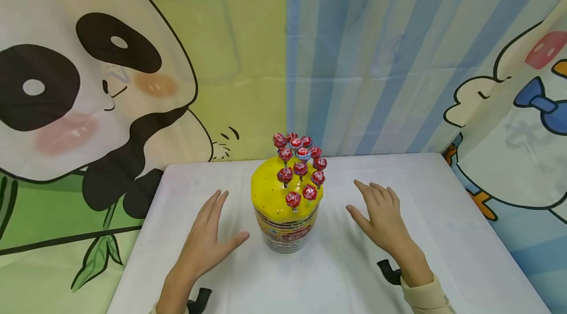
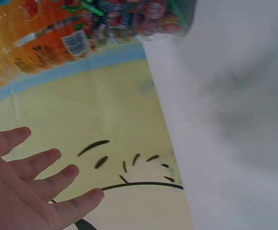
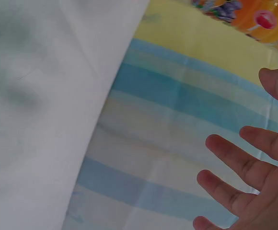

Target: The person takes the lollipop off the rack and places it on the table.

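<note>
Released are both hands: the left hand (image 1: 199, 242) and the right hand (image 1: 386, 221) hold nothing, and they are apart from the jar (image 1: 287, 240). In the head view, one jar stands on the white table (image 1: 292, 289), between the two hands. Its yellow lid (image 1: 267, 191) carries lollipops (image 1: 293, 200), of which I can count thirteen; some overlap, and they hide part of the lid. From the jar, the left hand is at eight o'clock and the right hand between three and four o'clock, both with fingers extended forward and thumb spread toward the jar. One black bracket (image 1: 200, 300) shows beside each wrist. Behind, on the printed curtain (image 1: 248, 38), one panda drawing (image 1: 90, 75) is at ten o'clock and one bird drawing (image 1: 527, 151) between two and three o'clock.

In the left wrist view, the jar is at eleven o'clock, coloured wrappers (image 2: 153, 12) showing through its clear wall; the hand, at eight o'clock, shows four spread digits.

In the right wrist view, a part of the jar is between one and two o'clock; the hand, at four o'clock, shows five spread digits
</note>
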A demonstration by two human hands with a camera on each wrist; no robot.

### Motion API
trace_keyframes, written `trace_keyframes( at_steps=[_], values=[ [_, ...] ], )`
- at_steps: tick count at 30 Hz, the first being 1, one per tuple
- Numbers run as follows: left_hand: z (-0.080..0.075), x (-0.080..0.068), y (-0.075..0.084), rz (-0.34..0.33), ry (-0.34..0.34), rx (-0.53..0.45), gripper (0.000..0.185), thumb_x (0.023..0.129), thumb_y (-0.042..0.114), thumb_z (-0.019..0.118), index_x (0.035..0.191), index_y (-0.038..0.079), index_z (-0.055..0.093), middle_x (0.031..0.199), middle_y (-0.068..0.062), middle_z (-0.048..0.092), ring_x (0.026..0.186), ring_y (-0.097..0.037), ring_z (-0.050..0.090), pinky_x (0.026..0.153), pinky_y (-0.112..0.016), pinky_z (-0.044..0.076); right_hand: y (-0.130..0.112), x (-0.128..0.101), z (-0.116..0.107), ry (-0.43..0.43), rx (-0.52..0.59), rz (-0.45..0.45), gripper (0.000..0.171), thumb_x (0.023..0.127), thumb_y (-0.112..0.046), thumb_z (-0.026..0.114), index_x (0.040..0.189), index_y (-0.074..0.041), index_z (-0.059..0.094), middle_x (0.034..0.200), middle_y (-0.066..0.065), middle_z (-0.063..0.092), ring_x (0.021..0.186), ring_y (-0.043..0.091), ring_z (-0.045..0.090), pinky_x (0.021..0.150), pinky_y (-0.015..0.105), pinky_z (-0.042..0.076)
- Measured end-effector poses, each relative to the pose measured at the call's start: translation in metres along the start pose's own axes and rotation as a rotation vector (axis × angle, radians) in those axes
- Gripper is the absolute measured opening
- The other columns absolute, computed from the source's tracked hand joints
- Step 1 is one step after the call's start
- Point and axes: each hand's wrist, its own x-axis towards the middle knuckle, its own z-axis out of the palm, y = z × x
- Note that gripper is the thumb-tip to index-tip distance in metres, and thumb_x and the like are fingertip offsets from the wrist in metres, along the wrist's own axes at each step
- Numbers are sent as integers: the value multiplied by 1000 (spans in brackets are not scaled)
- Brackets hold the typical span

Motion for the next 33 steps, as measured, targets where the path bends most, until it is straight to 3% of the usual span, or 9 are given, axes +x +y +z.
trace_keyframes(
  at_steps=[15, 25, 33],
  values=[
    [-16, 22, 42, 187, 79, -150, 106, 76, 48, 83, 160, 28, 22, 164, 0, 20, 146, -29, 26, 102, -70, 35, -33, 28, -27, 162, 179, -145, 57, 86, -17, 74, 139, -4, 56, 128, 13, 63, 124, 39, 48, 102, 65, 28],
    [-19, 37, 61, 264, 67, -198, 107, 77, 55, 80, 161, 25, 21, 164, -1, 19, 147, -28, 24, 103, -69, 34, -51, 45, -35, 147, 431, -123, 55, 89, -9, 73, 141, -9, 55, 126, 5, 64, 124, 29, 48, 102, 57, 33],
    [-16, 53, 76, 326, 45, -236, 110, 75, 55, 82, 160, 18, 24, 165, -1, 17, 148, -28, 22, 105, -65, 35, -68, 58, -37, 177, 618, -85, 44, 88, 6, 71, 130, -6, 63, 120, 7, 67, 117, 25, 53, 99, 42, 42]
  ],
)
